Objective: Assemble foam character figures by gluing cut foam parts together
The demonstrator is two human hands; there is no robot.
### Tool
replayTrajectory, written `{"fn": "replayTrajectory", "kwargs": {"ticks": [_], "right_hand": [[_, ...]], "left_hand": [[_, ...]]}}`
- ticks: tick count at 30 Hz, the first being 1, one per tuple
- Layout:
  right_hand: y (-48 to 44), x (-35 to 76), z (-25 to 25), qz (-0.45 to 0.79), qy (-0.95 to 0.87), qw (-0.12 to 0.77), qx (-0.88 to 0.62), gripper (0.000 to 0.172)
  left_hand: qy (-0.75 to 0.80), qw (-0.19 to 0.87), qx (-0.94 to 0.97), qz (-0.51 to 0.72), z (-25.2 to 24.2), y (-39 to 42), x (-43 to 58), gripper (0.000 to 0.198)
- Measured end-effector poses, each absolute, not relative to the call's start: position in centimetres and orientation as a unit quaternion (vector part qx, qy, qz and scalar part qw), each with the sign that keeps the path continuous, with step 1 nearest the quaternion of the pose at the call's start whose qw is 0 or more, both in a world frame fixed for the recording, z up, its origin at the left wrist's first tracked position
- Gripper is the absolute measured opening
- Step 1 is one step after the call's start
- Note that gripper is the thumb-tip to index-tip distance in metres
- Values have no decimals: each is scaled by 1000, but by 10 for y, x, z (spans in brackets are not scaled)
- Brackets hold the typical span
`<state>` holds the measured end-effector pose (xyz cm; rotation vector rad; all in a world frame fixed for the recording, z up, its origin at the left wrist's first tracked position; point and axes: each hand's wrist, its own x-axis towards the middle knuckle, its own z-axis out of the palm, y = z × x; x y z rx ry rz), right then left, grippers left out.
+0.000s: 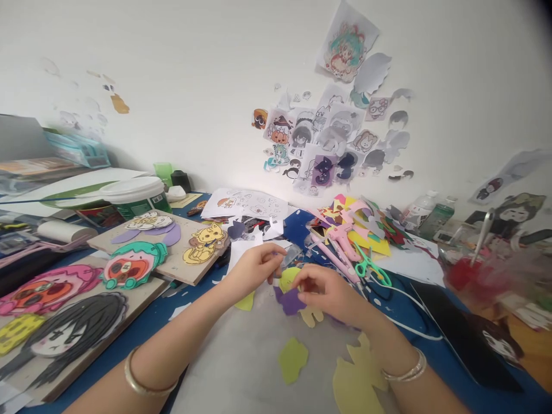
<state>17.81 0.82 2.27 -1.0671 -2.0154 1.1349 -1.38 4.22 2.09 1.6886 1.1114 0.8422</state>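
Observation:
My left hand (pixel 262 265) is above the grey work surface (pixel 233 368), its fingers curled and close together; what they pinch, if anything, is hidden. Just to the right, my right hand (pixel 330 290) has thumb and finger closed at the edge of a purple cut-out piece (pixel 291 301). A yellow-green piece (pixel 286 279) shows behind it, between the two hands. Pale yellow cut-out legs (pixel 311 316) stick out beneath my right hand. Nearer to me lie a green cut-out (pixel 293 360) and a large pale yellow cut-out (pixel 356 376), partly under my right forearm.
At left, boards (pixel 196 277) carry finished-looking cartoon cut-outs, with a white tub (pixel 133 192) behind. Green scissors (pixel 371 269), pink tools (pixel 340 244) and coloured scraps (pixel 382 244) crowd the right. A black sheet (pixel 463 333) lies farther right. Drawings cover the wall.

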Motion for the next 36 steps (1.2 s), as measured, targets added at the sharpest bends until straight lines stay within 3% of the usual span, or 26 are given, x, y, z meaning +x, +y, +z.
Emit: {"fn": "replayTrajectory", "kwargs": {"ticks": [6, 14, 19, 27, 32, 36], "right_hand": [[21, 187, 18, 473, -636, 382, -475, 15], [21, 181, 10, 489, -639, 379, -457, 19], [19, 182, 14, 485, -666, 372, -428, 23], [24, 193, 8, 483, -683, 269, -477, 17], [26, 202, 11, 471, -668, 238, -524, 16], [25, 203, 9, 460, -678, 196, -538, 17]], "left_hand": [[426, 515, 704, 239, 13, 41, -11, 28], [416, 568, 626, 336, 5, 42, -3, 33], [420, 509, 687, 304, 10, 42, -5, 14], [430, 428, 745, 277, 4, 38, -2, 26], [421, 244, 851, 198, 1, 35, -3, 15], [375, 158, 899, 159, -2, 33, 0, 7]]}}
